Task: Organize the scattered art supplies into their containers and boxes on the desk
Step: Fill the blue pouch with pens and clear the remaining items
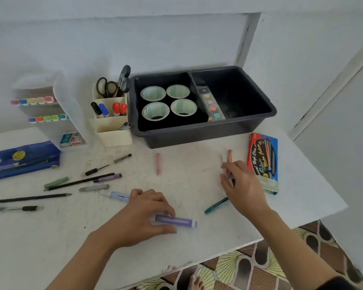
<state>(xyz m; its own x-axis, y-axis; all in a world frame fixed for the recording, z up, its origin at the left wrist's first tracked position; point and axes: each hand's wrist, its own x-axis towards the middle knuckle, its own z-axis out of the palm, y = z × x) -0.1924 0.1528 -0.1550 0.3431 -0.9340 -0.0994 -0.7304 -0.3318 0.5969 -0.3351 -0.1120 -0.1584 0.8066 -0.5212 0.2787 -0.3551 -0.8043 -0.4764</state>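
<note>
Gripping left hand [143,216]: curled round purple marker [176,221], lower centre.
Right hand [241,185]: pinching thin sticks [230,156], centre right.
Risk: sticks may slip from the crowded pinch, roll off desk [302,201] edge.

Purple marker [176,221], teal pen [216,205], black tub [197,130], white desk [197,185].

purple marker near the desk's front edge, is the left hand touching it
Touching. The head view shows the left hand with its fingers curled over one end of the purple marker and the thumb pressed against it from below, with no gap.
</note>
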